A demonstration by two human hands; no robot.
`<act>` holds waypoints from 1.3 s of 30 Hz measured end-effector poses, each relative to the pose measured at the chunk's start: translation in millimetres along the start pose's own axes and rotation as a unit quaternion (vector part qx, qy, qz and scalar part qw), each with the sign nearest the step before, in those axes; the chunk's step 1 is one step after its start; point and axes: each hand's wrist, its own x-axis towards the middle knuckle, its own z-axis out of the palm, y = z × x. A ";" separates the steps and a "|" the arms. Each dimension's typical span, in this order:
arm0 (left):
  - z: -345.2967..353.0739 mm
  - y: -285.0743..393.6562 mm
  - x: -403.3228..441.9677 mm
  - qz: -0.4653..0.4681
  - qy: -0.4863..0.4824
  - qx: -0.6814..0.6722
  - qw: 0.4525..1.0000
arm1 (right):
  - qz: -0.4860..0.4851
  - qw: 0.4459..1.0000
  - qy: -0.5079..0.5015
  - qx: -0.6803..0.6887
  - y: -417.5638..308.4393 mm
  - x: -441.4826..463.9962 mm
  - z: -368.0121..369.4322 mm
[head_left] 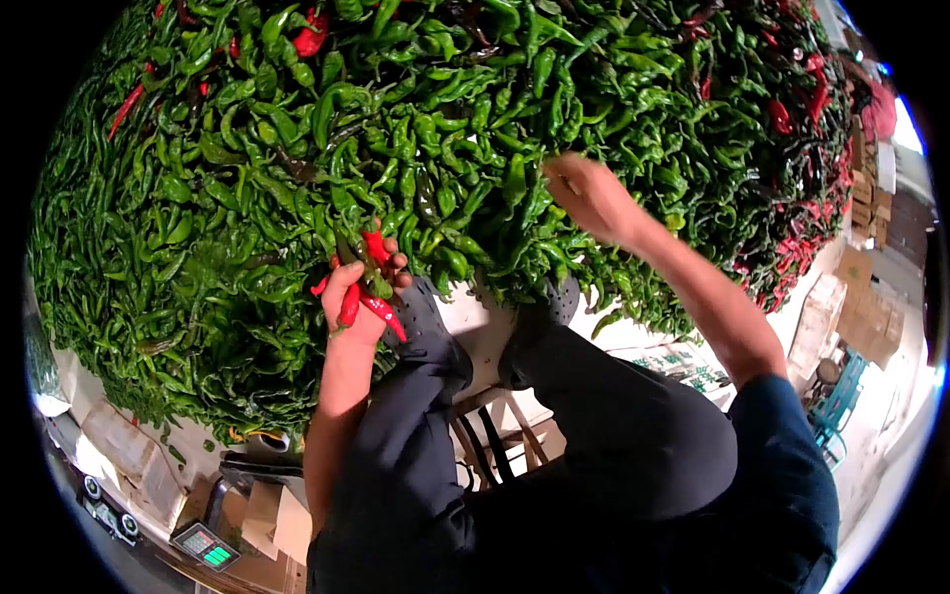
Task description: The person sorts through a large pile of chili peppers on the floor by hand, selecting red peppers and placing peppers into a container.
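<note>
A huge pile of green peppers (445, 148) spreads in front of my knees. My left hand (364, 289) is palm up at the near side of the pile, its fingers wrapped round several red peppers (384, 315) and a dark green one. To the right, my right hand (592, 198) hovers over or just touches the green peppers; it is slightly blurred, its fingers curled, and whatever they may hold is hidden. Single red peppers (312, 36) lie among the green ones at the top, and more red ones (797, 255) gather at the right edge.
My knees and dark shoes (421, 309) are at the pile's near edge. A scale with a lit display (206, 546) and cardboard boxes (277, 517) stand at the lower left. More boxes (871, 312) and a turquoise frame (837, 406) are at the right.
</note>
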 end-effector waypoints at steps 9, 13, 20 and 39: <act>-28.1 -1.1 -15.7 0.012 0.095 0.002 0.995 | 0.256 0.962 0.085 -0.048 -14.4 185.5 66.3; -20.4 -8.0 -14.5 -0.012 0.085 0.017 0.996 | 0.307 0.950 0.061 -0.004 -17.2 187.0 68.5; -9.7 5.4 -16.5 0.017 0.055 0.048 0.997 | -0.119 0.985 -0.088 -0.092 -70.0 64.3 96.9; 21.6 -3.3 -5.6 0.055 0.051 0.152 0.986 | -0.142 0.966 -0.215 0.006 -103.4 19.0 83.7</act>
